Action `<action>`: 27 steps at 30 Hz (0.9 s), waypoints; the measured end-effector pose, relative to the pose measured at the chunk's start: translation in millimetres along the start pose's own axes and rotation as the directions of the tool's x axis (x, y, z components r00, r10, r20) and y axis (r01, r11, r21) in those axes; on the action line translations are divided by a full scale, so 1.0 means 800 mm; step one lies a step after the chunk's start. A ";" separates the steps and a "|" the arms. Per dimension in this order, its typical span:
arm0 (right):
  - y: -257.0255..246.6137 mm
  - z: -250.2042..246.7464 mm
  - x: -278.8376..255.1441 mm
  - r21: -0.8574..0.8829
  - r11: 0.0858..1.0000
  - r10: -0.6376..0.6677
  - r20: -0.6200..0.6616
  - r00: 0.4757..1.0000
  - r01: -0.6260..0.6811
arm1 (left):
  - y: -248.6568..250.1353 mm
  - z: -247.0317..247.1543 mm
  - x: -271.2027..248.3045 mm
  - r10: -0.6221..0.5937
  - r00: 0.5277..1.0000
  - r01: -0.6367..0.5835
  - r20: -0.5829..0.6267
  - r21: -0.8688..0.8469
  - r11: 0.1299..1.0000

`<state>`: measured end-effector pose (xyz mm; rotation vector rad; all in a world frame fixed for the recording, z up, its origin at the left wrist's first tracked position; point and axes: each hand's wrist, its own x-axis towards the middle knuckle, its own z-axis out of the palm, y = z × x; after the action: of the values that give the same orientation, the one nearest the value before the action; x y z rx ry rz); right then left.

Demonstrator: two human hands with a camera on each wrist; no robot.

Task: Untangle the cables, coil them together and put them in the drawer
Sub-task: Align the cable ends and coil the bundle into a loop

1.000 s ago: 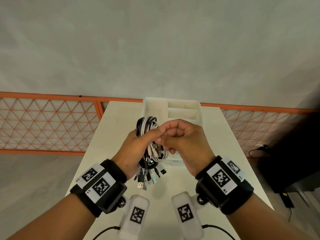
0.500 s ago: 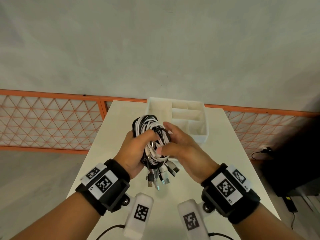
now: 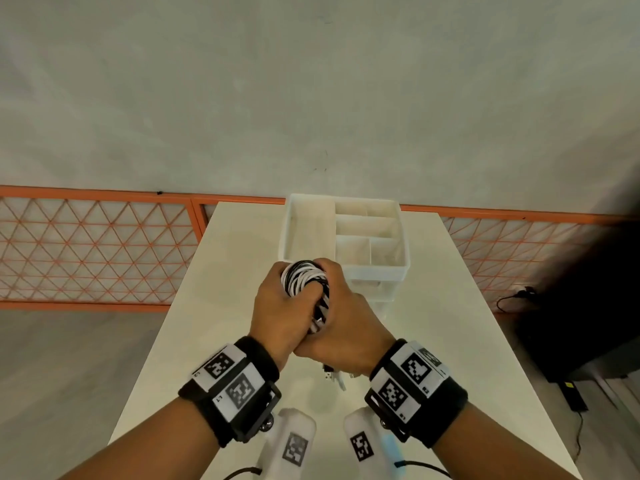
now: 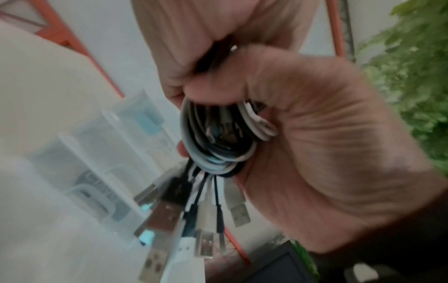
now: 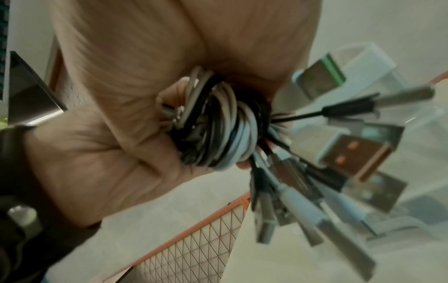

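A coil of black and white cables (image 3: 304, 280) (image 4: 218, 141) (image 5: 218, 130) sits squeezed between both hands above the table, just in front of the drawer unit. My left hand (image 3: 280, 306) wraps round its left side, thumb over the loops. My right hand (image 3: 346, 320) grips its right side, fingers curled over the top. Several USB plugs (image 4: 206, 220) (image 5: 339, 162) hang from the bundle's underside. The white drawer (image 3: 287, 233) stands open at the table's far end, its divided compartments showing nothing inside.
The pale table (image 3: 214, 306) is narrow, with floor dropping off on both sides. An orange lattice fence (image 3: 97, 247) runs behind it. Dark equipment (image 3: 588, 306) and a floor cable stand to the right.
Both hands have moved forward and down toward the drawer with the bundle. They have closed tightly together around it, hiding most of the loops and plugs.
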<state>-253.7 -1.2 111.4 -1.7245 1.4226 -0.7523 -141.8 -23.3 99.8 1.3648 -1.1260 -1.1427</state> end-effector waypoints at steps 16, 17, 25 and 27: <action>0.053 0.034 0.007 -0.346 0.937 0.050 -0.029 0.998 -0.057 | -0.024 -0.010 0.007 -0.236 0.955 0.186 0.179 0.258 0.948; 0.055 0.035 0.008 -0.322 0.945 0.052 -0.025 0.998 -0.057 | -0.023 -0.010 0.006 -0.253 0.946 0.203 0.202 0.240 0.949; 0.062 0.026 0.016 -0.229 0.973 0.002 -0.083 0.997 -0.021 | -0.025 -0.004 0.011 -0.338 0.916 0.347 0.214 -0.003 0.938; 0.062 0.028 0.017 -0.228 0.974 -0.002 -0.068 0.998 -0.014 | -0.026 -0.003 0.014 -0.367 0.900 0.377 0.237 0.002 0.926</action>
<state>-258.8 -14.7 57.4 -1.8819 1.6127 -0.6704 -136.4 -32.6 78.3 1.4791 -1.0178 -1.6320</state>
